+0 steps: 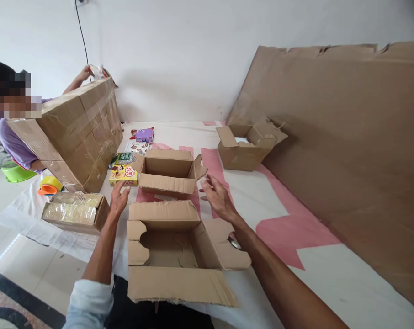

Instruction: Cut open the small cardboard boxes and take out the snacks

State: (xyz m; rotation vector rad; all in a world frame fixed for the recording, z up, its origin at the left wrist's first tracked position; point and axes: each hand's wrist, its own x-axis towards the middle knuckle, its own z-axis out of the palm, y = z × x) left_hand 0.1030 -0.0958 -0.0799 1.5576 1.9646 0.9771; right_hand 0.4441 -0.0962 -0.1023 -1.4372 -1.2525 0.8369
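An open cardboard box [179, 290] stands right in front of me, its flaps folded outward and its inside bare. Just beyond it is a smaller open cardboard box [166, 183]. My left hand [119, 197] hovers with fingers apart beside a yellow snack box [123, 176], to the left of the smaller box. My right hand [216, 196] is off the smaller box's right side, fingers spread, holding nothing. Behind the yellow box lie a green packet [124, 158], a white packet with brown pictures [137, 146] and a purple box [144, 135].
A third open box [241, 157] stands at the back right by a large cardboard sheet [337, 137]. Taped cartons [87, 132] are stacked at left, with a person [17, 141] behind them. A taped box [73, 212] and tape rolls [50, 186] lie near the left edge.
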